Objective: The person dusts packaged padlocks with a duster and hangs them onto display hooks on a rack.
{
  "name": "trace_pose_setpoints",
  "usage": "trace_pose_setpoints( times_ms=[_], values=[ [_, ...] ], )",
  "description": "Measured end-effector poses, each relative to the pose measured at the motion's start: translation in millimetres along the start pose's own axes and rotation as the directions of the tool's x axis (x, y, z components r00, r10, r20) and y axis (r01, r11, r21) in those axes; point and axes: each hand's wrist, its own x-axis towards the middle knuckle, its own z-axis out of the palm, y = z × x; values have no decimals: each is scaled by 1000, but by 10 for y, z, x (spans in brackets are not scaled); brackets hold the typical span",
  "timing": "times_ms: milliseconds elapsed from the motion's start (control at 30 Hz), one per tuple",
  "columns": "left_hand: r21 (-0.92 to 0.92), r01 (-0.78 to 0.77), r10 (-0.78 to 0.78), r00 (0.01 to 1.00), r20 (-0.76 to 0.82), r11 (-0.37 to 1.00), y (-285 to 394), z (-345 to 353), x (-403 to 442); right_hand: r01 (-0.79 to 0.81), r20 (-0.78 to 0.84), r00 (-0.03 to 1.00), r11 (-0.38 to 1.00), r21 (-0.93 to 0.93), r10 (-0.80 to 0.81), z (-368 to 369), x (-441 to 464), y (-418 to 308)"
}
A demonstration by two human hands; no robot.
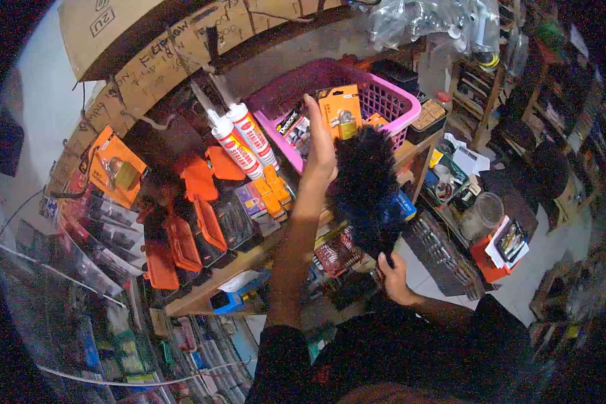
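My left hand (321,149) is raised over the near side of a pink plastic basket (392,96). It holds a padlock on an orange card (341,108) by its left edge; some of its fingers are hidden. My right hand (395,277) is closed around the lower end of a fluffy black duster (367,188). The duster's bristles reach up to the bottom of the padlock card. Inside the basket, left of my wrist, lie batteries and other small packs (296,132). Two silicone sealant tubes (239,141) lean beside the basket.
Left of my forearm, open orange cases (182,242) and yellow-orange packs (271,193) fill the wooden shelf. Another padlock card (118,168) hangs at far left. Clear plastic bags (431,23) hang above. A clear jar (483,217) and an orange box (489,262) stand at right.
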Motion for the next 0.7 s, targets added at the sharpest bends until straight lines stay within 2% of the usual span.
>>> trace_pose_setpoints(
  times_ms=[67, 100, 133, 200, 267, 300, 400, 500, 533, 633, 667, 700],
  values=[
    [61, -52, 56, 996, -66, 997, -25, 66, 21, 69, -5, 998, 994, -82, -70, -3, 163, 135],
    [100, -81, 80, 997, 8, 992, -31, 18, 36, 100, -3, 995, 990, -99, -101, -1, 262, 136],
    [89, -47, 51, 998, -36, 995, -47, 10, 24, 130, -2, 991, 985, -115, -131, 1, 361, 136],
    [65, 9, -1, 993, -122, 998, 35, 88, -42, 111, 16, 994, 993, -29, -110, 17, 501, -100],
    [-12, 59, -60, 995, -82, 998, 76, 116, -45, 46, 34, 998, 994, 97, -50, 35, 586, -418],
    [-40, 72, -74, 996, -57, 997, 88, 125, -48, 54, 30, 998, 995, 84, -57, 40, 620, -473],
    [-103, 88, -86, 996, 19, 991, 118, 128, -62, 146, 13, 989, 989, -11, -146, 38, 592, -258],
    [-80, 113, -112, 993, 22, 990, 103, 114, -60, 241, 4, 969, 943, -228, -247, 64, 360, 25],
    [-71, 118, -117, 993, 21, 990, 101, 108, -55, 234, 6, 972, 959, -161, -236, 81, 311, 35],
    [-46, 134, -133, 991, 19, 990, 106, 88, -39, 383, -10, 902, 810, -443, -432, -26, 590, 163],
    [-22, 80, -80, 997, 8, 997, 104, 105, -52, 196, -14, 978, 942, -272, -208, 12, 638, -68],
    [0, 30, -30, 1000, 2, 1000, 109, 138, -64, -29, -16, 999, 994, -106, 28, 51, 688, -299]
  ],
)
